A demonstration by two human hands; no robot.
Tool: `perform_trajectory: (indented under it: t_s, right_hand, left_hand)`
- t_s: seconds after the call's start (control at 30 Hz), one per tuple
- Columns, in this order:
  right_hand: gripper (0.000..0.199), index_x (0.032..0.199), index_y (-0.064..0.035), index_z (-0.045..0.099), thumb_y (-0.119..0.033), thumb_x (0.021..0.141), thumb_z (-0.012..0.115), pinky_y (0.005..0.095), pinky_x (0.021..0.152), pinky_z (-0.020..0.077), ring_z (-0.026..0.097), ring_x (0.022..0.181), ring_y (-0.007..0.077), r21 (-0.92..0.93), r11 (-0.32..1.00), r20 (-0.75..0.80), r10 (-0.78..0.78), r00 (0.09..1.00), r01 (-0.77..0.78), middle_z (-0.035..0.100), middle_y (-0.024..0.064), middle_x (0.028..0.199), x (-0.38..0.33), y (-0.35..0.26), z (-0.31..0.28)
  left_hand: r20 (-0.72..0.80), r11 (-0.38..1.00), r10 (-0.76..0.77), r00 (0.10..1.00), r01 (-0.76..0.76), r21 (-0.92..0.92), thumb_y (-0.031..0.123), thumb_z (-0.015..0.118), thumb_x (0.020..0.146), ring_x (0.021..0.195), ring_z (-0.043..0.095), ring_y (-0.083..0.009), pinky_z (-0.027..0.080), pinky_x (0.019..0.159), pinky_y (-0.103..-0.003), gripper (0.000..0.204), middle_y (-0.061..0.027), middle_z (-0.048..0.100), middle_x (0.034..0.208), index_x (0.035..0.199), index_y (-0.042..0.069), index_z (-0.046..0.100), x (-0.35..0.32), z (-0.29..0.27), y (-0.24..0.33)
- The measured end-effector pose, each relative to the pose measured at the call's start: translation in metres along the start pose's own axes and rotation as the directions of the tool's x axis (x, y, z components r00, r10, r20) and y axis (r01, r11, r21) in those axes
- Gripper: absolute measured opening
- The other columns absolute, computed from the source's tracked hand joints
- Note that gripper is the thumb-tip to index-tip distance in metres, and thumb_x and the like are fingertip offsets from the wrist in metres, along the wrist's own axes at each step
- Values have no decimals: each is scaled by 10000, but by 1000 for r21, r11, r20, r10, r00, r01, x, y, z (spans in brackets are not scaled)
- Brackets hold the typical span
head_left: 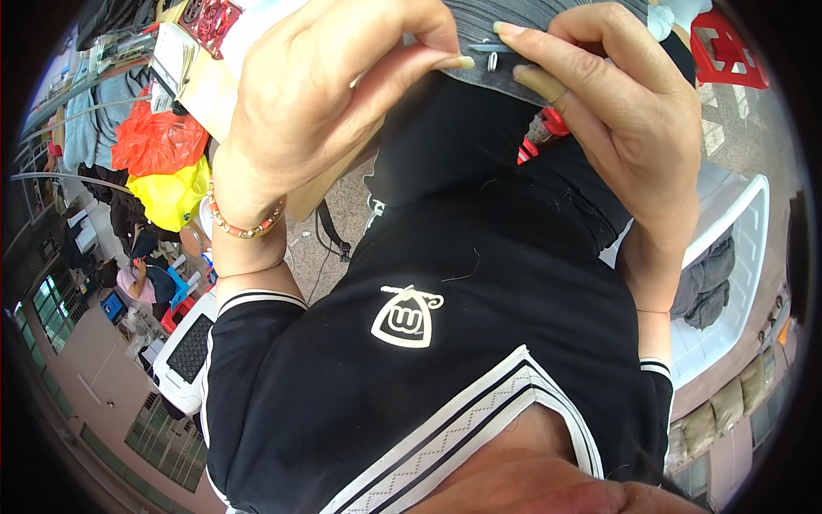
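Pinkish wall (127, 364) — barred window (171, 444) — speckled floor (749, 147).

Garment workshop, by the look of it: grey fabric (488, 17) at the wearer's (488, 257) knees, heaped cloth (96, 116) beside a red bag (158, 137) and yellow bag (178, 195) at left, white tub (755, 218) holding dark cloth (706, 278) at right, another person (141, 278) farther back.

Black shirt (479, 300) (white shield emblem (404, 322)), orange beaded bracelet (246, 231)
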State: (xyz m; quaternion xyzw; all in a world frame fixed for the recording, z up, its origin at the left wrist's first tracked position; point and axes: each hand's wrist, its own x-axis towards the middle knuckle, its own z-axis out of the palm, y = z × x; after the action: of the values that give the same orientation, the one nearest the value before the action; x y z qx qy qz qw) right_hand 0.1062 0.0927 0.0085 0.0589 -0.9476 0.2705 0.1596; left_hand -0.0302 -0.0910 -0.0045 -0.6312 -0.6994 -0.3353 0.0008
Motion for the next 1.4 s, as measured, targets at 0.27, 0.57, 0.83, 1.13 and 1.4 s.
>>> perform_trajectory:
  t_s: [0.27, 0.57, 0.83, 1.13, 1.4]
  right_hand:
    - [326, 1064, 12, 725, -7, 746, 796, 256, 593, 424, 560, 710, 154, 77, 997, -205, 45, 978, -30, 597, 76, 861, -18, 27, -5]
    - [364, 1125, -16, 731, -43, 771, 813, 201, 675, 426, 543, 771, 82, 180, 984, -296, 50, 954, 4, 618, 13, 923, -33, 46, 2]
    - [383, 1095, 10, 725, -14, 723, 815, 244, 597, 414, 554, 716, 141, 289, 926, -129, 287, 949, -241, 608, 76, 873, -42, 31, -8]
    - [385, 1099, -25, 734, -26, 724, 819, 262, 591, 427, 570, 707, 162, 312, 943, -113, 155, 981, -113, 615, 75, 871, -52, 43, -5]
    - [365, 1105, -22, 730, -32, 747, 800, 282, 611, 480, 600, 722, 185, 321, 945, -110, 98, 989, -58, 602, 73, 861, -47, 45, -2]
  left_hand:
    - [153, 983, 13, 988, 16, -185, 85, 848, 715, 720, 602, -152, 453, 576, -242, 273, -98, 659, 868, 901, -7, 671, 7, -1, 13]
    - [50, 994, 5, 999, -11, 111, 58, 838, 720, 733, 608, -153, 465, 585, -255, 264, -79, 662, 927, 918, 24, 668, 19, 10, 16]
    - [93, 988, 10, 996, -24, 153, 33, 824, 731, 731, 610, -153, 472, 592, -257, 253, -75, 665, 926, 928, 21, 665, 27, 17, 22]
    - [125, 978, 2, 992, -27, 206, 6, 808, 744, 728, 613, -153, 479, 599, -260, 244, -72, 667, 926, 939, 17, 662, 31, 20, 28]
    - [67, 993, 37, 997, -44, 111, -78, 760, 769, 735, 639, -158, 511, 652, -242, 226, -75, 683, 905, 951, -1, 650, 30, 28, 31]
